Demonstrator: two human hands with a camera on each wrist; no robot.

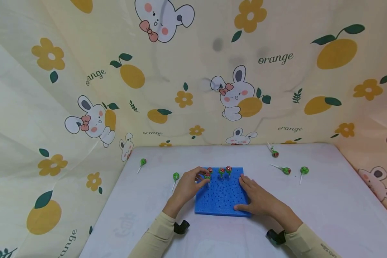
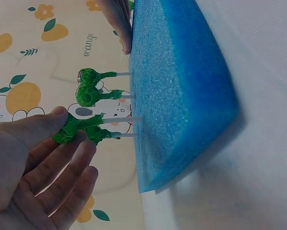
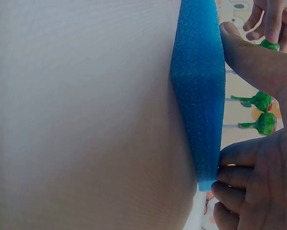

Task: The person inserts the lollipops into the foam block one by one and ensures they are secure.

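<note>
A blue foam block (image 1: 224, 195) dotted with small holes lies on the table. Between thumb and index finger, my left hand (image 1: 187, 184) pinches a green-wrapped lollipop (image 2: 66, 130) by its head, at the block's far left. This lollipop's white stick points down, its tip right at the foam surface. Just behind it, another lollipop (image 1: 210, 170) stands in the foam. Two more lollipops (image 1: 221, 172) stand upright side by side near the far edge. My right hand (image 1: 259, 199) rests on the block's right side, fingers extended along the edge and thumb (image 3: 236, 40) on the top.
On the table's left lie two loose lollipops, one far off (image 1: 143, 162) and one nearer the block (image 1: 176, 176). Three more lie at the right, including one (image 1: 304, 170) farthest right. A patterned cloth (image 1: 167, 89) hangs behind the table (image 1: 222, 236).
</note>
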